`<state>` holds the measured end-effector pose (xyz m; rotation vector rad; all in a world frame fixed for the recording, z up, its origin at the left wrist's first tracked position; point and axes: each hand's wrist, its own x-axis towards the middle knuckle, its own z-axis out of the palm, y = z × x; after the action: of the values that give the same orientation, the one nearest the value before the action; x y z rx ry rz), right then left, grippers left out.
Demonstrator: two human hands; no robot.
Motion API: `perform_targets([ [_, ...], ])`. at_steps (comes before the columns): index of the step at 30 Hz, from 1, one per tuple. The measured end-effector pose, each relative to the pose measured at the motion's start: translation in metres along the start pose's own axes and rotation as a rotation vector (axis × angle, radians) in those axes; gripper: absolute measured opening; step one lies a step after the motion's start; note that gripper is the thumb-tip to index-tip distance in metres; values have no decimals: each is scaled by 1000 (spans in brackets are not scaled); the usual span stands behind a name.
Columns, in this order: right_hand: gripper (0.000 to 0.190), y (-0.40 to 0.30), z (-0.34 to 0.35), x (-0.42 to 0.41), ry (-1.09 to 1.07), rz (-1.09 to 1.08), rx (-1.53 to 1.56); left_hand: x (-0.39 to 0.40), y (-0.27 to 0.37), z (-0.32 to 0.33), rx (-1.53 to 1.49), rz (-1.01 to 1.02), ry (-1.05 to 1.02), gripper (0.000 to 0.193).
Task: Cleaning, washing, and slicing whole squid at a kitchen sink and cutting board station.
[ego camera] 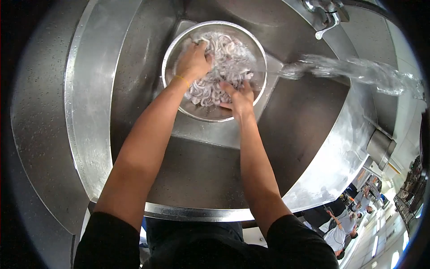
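A round metal bowl (pixel 205 118) stands in the bottom of a stainless steel sink (pixel 198 175). In it lies a heap of pale, curled strips (pixel 231 50), which look like cut squid, in water. My left hand (pixel 195 62), with a yellow band at the wrist, reaches into the left side of the heap, its fingertips partly hidden among the strips. At the bowl's lower right my right hand (pixel 240 97) touches the strips with its fingers spread. A thick stream of water (pixel 352 69) comes from the right and runs into the bowl.
A metal tap lever (pixel 331 25) sits at the sink's upper right edge. Wet steel counter (pixel 43 111) lies to the left. The sink's front rim (pixel 198 213) runs close to my body. Several people (pixel 342 232) in light clothing are in the room at the lower right, beside a wire rack (pixel 408 201).
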<state>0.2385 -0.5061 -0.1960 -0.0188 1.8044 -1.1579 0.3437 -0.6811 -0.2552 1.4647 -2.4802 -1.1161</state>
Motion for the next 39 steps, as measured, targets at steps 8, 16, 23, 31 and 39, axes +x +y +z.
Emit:
perform_targets([
  [8, 45, 6, 15, 70, -385, 264, 351, 16, 16, 15, -563, -344, -555, 81],
  [16, 39, -79, 4, -7, -45, -290, -230, -26, 33, -25, -737, -389, -286, 54],
  [23, 30, -106, -3, -49, -222, -384, -641, -38, 8, -51, -38, -205, -239, 67],
  [31, 93, -56, -31, 104, -254, 115, -887, -76, 41, -6, -1154, -934, -133, 83],
  [39, 93, -50, 15, 77, -763, 291, -387, -38, -13, 45, -1499, -658, -345, 76],
])
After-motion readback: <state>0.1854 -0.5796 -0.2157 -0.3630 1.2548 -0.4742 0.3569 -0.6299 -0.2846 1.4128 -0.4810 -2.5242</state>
